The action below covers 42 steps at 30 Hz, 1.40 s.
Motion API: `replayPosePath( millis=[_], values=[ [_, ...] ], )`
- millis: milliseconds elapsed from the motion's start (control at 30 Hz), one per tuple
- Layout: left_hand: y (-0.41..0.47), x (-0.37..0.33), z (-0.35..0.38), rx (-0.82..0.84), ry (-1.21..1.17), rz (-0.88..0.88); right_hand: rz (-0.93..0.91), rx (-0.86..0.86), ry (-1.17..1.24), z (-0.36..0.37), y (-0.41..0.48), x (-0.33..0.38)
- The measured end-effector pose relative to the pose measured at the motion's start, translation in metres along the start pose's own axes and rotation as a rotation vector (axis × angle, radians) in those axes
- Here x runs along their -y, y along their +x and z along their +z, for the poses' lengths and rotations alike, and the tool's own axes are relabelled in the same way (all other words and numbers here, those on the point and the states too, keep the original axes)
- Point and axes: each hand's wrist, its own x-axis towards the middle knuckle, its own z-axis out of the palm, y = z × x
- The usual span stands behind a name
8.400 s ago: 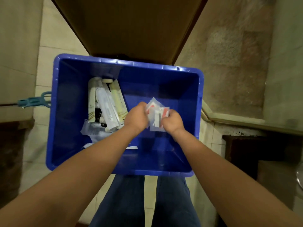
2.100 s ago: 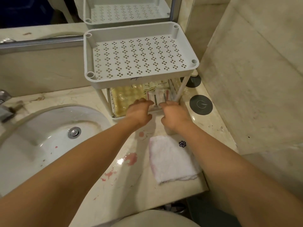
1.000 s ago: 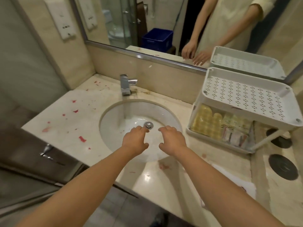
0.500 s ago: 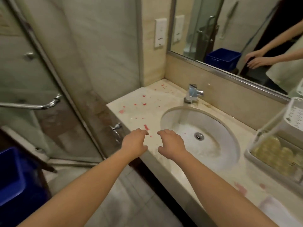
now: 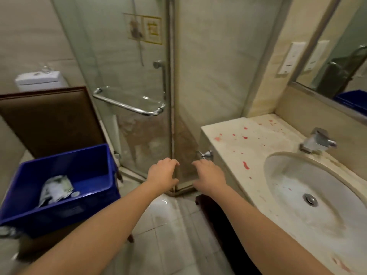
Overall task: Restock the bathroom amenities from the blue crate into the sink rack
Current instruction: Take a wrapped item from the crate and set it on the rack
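Background: glass shower door (image 5: 129, 66), centre.
Lower left: blue crate (image 5: 59, 207).
My hands: left hand (image 5: 161, 176), right hand (image 5: 208, 176) empty, fingers loosely curled.

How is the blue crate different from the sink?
The blue crate is boxy and dark blue; the sink is round and whitish. The crate holds pale packets; the sink shows only a metal drain. Both are open on top.
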Motion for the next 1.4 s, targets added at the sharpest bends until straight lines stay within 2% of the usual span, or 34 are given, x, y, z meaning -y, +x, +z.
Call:
replayPosePath(
  millis=[233,600,1033,1400],
  values=[
    [-0.043,0.08,-0.014,-0.07,-0.053,-0.168,-0.167,0.005,-0.014,0.014,0.024,0.081],
    [-0.094,0.163,-0.02,-0.133,-0.104,-0.451,-0.462,0.086,-0.042,0.028,0.07,0.181],
    [-0.079,0.246,-0.032,-0.207,-0.136,-0.803,-0.829,0.159,-0.065,0.036,0.182,0.272],
    [-0.061,0.279,-0.024,-0.303,-0.166,-1.041,-1.015,0.23,-0.104,0.051,0.244,0.318]
  ],
)
